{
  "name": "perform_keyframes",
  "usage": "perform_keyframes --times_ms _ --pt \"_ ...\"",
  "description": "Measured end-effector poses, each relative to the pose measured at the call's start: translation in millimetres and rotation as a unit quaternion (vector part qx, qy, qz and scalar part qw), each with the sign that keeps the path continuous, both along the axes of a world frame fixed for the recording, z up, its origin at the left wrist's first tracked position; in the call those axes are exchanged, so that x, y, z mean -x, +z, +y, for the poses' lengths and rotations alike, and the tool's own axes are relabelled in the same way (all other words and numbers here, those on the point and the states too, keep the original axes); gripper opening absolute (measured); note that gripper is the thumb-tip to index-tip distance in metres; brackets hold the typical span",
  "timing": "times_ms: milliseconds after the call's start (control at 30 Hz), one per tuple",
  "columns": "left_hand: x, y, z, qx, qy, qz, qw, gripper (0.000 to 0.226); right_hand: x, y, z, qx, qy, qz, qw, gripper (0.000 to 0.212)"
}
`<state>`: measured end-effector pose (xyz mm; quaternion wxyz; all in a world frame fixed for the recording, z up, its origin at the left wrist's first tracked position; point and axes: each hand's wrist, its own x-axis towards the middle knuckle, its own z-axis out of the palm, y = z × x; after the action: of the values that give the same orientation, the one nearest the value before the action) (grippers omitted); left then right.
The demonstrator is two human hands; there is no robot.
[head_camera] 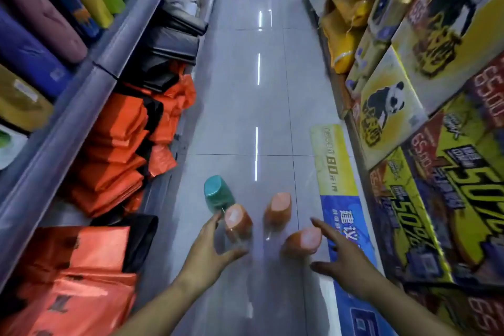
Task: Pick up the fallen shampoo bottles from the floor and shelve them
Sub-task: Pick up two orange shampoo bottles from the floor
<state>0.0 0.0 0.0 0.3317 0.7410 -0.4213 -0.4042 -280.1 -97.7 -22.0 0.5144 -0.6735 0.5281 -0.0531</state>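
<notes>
Several shampoo bottles lie on the grey tiled aisle floor: a teal bottle (217, 194), an orange bottle (237, 222) just right of it, a second orange bottle (278, 210) in the middle and a third orange bottle (301, 241) nearer me. My left hand (210, 249) reaches down with fingers spread, its fingertips beside the first orange bottle and the teal one. My right hand (342, 256) is spread open just right of the third orange bottle, thumb and fingers either side of it. Neither hand holds anything. The view is blurred.
On the left a grey shelf unit (90, 95) carries coloured packs above and orange and black folded bags (117, 150) below. On the right stand stacked yellow cartons with panda prints (392, 109). A blue and yellow banner (341, 199) lies along the floor.
</notes>
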Motion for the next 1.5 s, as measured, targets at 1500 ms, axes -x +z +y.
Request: perform_keyframes --times_ms 1500 --pt "-54 257 27 0.227 0.114 0.047 0.966 0.035 -125 302 -10 -0.009 0.111 -0.274 0.955 0.059"
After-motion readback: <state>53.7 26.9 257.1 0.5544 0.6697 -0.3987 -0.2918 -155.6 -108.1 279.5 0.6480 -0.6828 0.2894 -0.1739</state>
